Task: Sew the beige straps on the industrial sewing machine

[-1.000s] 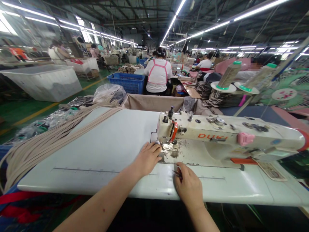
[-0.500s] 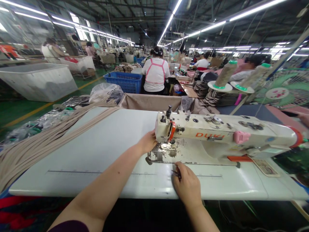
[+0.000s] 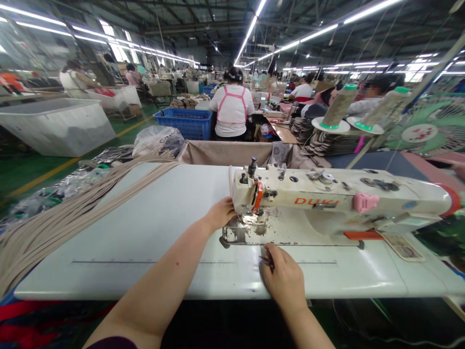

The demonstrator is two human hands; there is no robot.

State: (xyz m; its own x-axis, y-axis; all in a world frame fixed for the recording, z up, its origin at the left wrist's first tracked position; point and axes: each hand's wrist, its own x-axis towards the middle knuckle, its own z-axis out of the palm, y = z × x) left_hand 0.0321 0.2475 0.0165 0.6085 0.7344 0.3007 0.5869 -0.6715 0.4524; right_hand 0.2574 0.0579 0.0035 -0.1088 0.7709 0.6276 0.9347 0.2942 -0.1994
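My left hand [image 3: 220, 214] reaches behind the needle end of a white sewing machine [image 3: 286, 191], its fingertips partly hidden by the machine head. The fingers look closed, but what they hold is out of sight. A thin beige strip [image 3: 231, 178] stands up along the head just above them. Near the front of the machine bed, my right hand [image 3: 285, 274] rests on the white table [image 3: 152, 213], its fingers curled round dark, pointed thread snips [image 3: 267, 261]. The snips' tips point left. The presser foot [image 3: 253, 218] lies between the two hands.
Long beige strips [image 3: 87, 208] drape over the table's left side. Two thread cones [image 3: 337, 109] and a green fan [image 3: 421, 131] stand at right. Beyond the table are a fabric-lined bin [image 3: 225, 152], a blue basket [image 3: 185, 123] and a seated co-worker [image 3: 233, 109].
The thin beige strip now shows upright beside the machine head, above my left hand. Both hands keep nearly the same places, and the view has shifted slightly.
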